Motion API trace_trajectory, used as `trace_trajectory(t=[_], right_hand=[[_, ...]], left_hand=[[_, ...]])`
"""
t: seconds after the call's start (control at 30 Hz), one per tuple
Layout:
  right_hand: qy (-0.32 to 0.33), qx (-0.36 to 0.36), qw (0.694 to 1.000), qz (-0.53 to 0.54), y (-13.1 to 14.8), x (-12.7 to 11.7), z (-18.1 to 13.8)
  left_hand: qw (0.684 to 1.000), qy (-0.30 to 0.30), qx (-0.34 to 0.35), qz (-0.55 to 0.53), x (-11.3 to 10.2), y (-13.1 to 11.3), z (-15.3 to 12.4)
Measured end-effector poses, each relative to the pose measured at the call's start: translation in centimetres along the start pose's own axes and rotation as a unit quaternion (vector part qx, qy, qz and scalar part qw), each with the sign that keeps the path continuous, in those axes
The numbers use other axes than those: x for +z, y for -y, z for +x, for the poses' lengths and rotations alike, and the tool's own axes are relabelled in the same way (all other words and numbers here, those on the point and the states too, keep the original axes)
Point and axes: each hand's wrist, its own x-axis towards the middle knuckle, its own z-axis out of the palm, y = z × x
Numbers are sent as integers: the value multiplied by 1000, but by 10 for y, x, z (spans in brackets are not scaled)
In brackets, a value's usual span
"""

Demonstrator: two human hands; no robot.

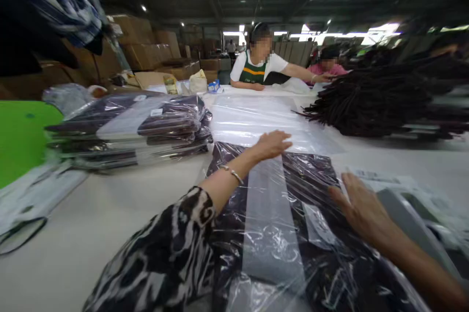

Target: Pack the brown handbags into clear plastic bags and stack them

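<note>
A dark garment sealed in a clear plastic bag [289, 234] lies on the white table [110, 214] right in front of me. My left hand [271, 144] rests flat on the bag's far end, fingers stretched out, a thin bracelet on the wrist. My right hand [361, 204] lies flat on the bag's right side with its fingers spread. Neither hand grips anything. Beyond the bag lies a pile of empty clear plastic bags [256, 119].
A stack of bagged dark garments [142, 128] sits at the left, beside a green panel [22, 138]. A heap of dark cords [373, 101] lies at the right. Two people [261, 65] work at the table's far end. Cardboard boxes [146, 50] stand behind.
</note>
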Motion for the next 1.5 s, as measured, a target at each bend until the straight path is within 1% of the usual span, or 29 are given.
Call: trace_trajectory(t=[0.07, 0.1, 0.17, 0.2, 0.23, 0.3, 0.37, 0.43, 0.5, 0.6, 0.67, 0.77, 0.87, 0.93, 0.97, 1.03, 1.1, 1.13, 1.2, 1.23, 1.3, 1.33, 1.37, 1.43, 1.5], right_hand=[[-24, -28, 999, 15, 36, -6, 33], [-34, -40, 998, 18, 49, -5, 48], [-67, -57, 996, 4, 59, 4, 73], [-78, -61, 995, -10, 57, 12, 83], [-75, -58, 995, -27, 50, 23, 91], [-44, -41, 997, -52, 29, 46, 102], [-13, -27, 998, -59, 6, 66, 107], [-9, -30, 998, -54, -9, 77, 109], [-13, -39, 998, -46, -15, 82, 109], [-16, -47, 998, -27, -16, 84, 110], [-17, -53, 998, -17, -15, 82, 114], [0, -50, 999, -17, -11, 70, 123], [8, -52, 998, -30, -6, 52, 123], [-9, -72, 997, -39, -5, 44, 112], [-9, -82, 996, -45, -5, 42, 105], [16, -83, 995, -57, -7, 44, 86], [43, -70, 995, -62, -6, 44, 68], [40, -64, 995, -60, -3, 42, 59], [11, -73, 996, -46, 11, 31, 39], [-5, -92, 995, -40, 22, 23, 27], [-32, -153, 987, -34, 49, 7, -2], [-41, -190, 980, -35, 63, 1, -18], [-48, -227, 972, -39, 76, -2, -36], [-48, -290, 954, -54, 96, 1, -70], [-24, -319, 945, -70, 105, 14, -98]], left_hand=[[996, -27, -77, 22, -9, 38, -19], [993, -37, -105, 32, -11, 56, -29], [986, -59, -145, 54, -4, 85, -50], [984, -66, -156, 64, 4, 97, -60], [982, -67, -161, 71, 14, 107, -70], [981, -58, -168, 75, 35, 123, -83], [982, -49, -171, 66, 51, 136, -90], [985, -47, -161, 47, 58, 144, -91], [988, -45, -147, 32, 58, 151, -89], [993, -26, -114, 19, 52, 157, -91], [996, -8, -88, 15, 44, 159, -99], [997, 7, -76, 10, 24, 154, -125], [997, 35, -60, -34, 7, 140, -166], [996, 59, -31, -60, 4, 129, -197], [996, 69, -18, -61, 6, 126, -211], [995, 84, -8, -46, 13, 122, -232], [995, 89, -14, -29, 19, 123, -243], [995, 91, -16, -23, 19, 123, -245], [996, 87, -21, -15, 13, 119, -248], [997, 72, -23, -13, 8, 115, -250], [1000, 13, -6, -2, -5, 103, -259], [1000, -15, 22, 5, -11, 96, -266], [998, -30, 61, 14, -15, 90, -274], [989, -20, 141, 40, -17, 79, -293], [981, 5, 185, 64, -13, 75, -310]])
